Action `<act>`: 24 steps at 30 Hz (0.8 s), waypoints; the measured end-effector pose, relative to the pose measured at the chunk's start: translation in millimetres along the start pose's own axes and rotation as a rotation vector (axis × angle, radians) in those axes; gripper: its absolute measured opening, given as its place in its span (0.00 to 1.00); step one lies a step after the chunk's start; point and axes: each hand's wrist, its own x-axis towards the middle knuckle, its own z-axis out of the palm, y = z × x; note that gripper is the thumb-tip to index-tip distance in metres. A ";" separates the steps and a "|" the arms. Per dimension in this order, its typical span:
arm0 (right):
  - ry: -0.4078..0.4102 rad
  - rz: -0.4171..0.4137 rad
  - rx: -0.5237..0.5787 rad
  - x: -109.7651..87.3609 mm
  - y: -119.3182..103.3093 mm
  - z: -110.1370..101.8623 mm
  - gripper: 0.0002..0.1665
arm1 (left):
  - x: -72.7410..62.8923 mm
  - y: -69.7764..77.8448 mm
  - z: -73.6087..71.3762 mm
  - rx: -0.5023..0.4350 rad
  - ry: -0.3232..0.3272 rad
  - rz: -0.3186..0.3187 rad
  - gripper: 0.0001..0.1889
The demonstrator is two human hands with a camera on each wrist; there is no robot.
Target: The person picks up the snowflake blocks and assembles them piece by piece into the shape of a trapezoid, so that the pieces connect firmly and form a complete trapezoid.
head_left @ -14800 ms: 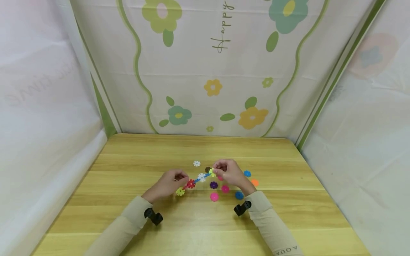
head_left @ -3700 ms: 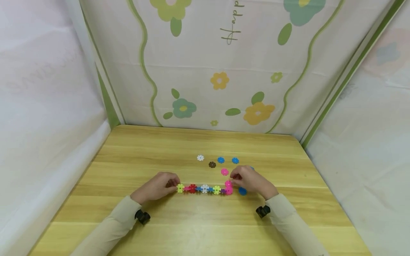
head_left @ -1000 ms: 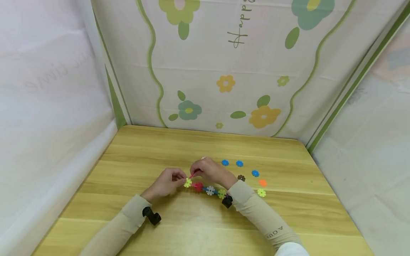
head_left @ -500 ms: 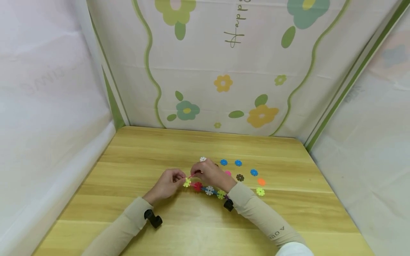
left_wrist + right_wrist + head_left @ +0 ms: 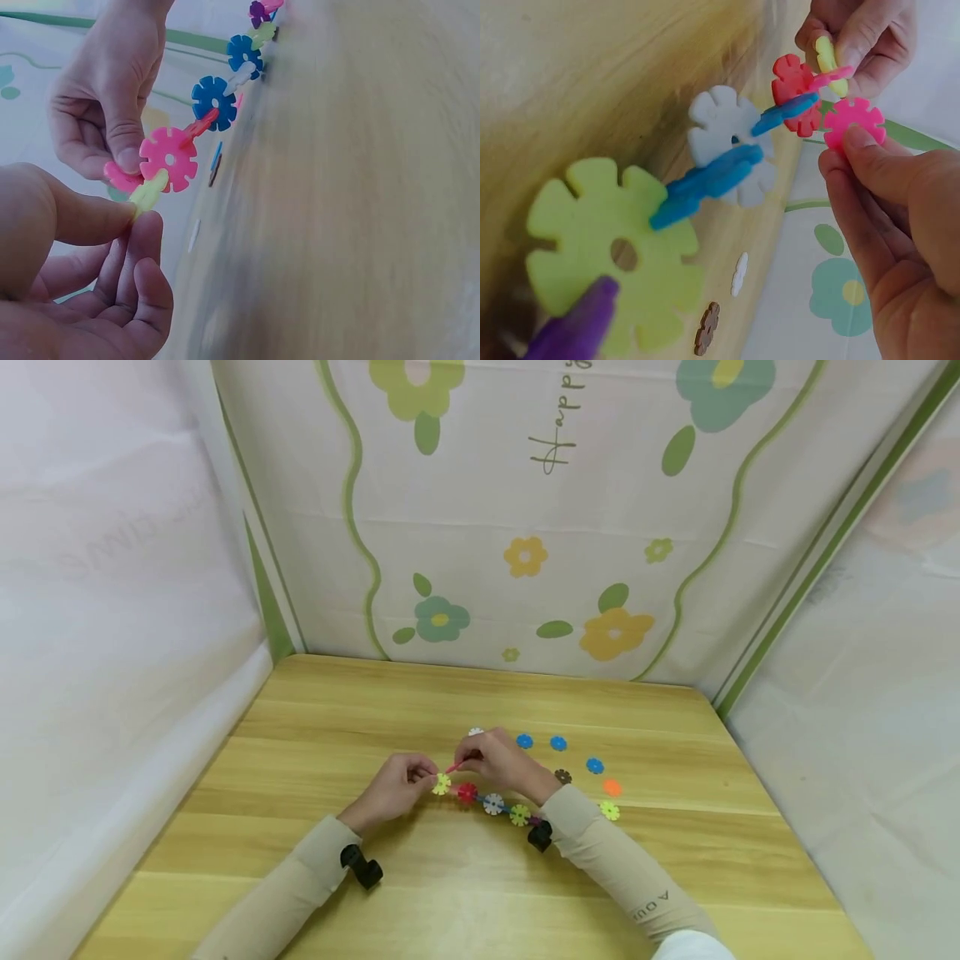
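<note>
Between thumb and forefinger, my left hand [image 5: 393,789] pinches the yellow snowflake disc [image 5: 441,784] at the left end of a chain of interlocked plastic discs. Close beside it, my right hand [image 5: 502,762] pinches a loose-looking pink disc [image 5: 855,120] by its edge. That disc is right at the yellow one; whether their slots engage cannot be told. Along the chain follow another pink disc [image 5: 169,159], a red disc [image 5: 467,792], a blue one [image 5: 705,184], a white disc [image 5: 493,804], a second yellow disc [image 5: 520,815] and a purple one [image 5: 574,322]. The right wrist hides the chain's far end in the head view.
Loose discs lie on the wooden table [image 5: 337,710] behind and right of the chain: several blue [image 5: 558,743], a brown [image 5: 562,776], an orange [image 5: 612,787], a yellow [image 5: 609,810] and a white [image 5: 476,732]. Printed cloth walls [image 5: 450,485] enclose the table.
Since the oldest frame the chain has grown at its right end. The right hand has moved from that end to the left end with a pink disc. Over the last second, both hands barely shift.
</note>
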 end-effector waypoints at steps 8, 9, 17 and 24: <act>0.049 -0.065 -0.066 0.2 -5.3 2.5 0.05 | -1.6 1.9 -3.5 -0.002 0.010 -0.012 0.05; 0.056 -0.078 -0.072 0.7 -5.5 3.4 0.05 | -1.6 2.0 -3.5 -0.003 0.010 -0.011 0.05; 0.050 -0.147 -0.109 2.9 -3.5 7.1 0.07 | 0.5 0.3 2.4 -0.005 -0.009 0.003 0.05; 0.103 -0.155 -0.109 1.4 2.3 3.2 0.06 | 3.8 2.3 -0.5 -0.002 -0.012 -0.002 0.06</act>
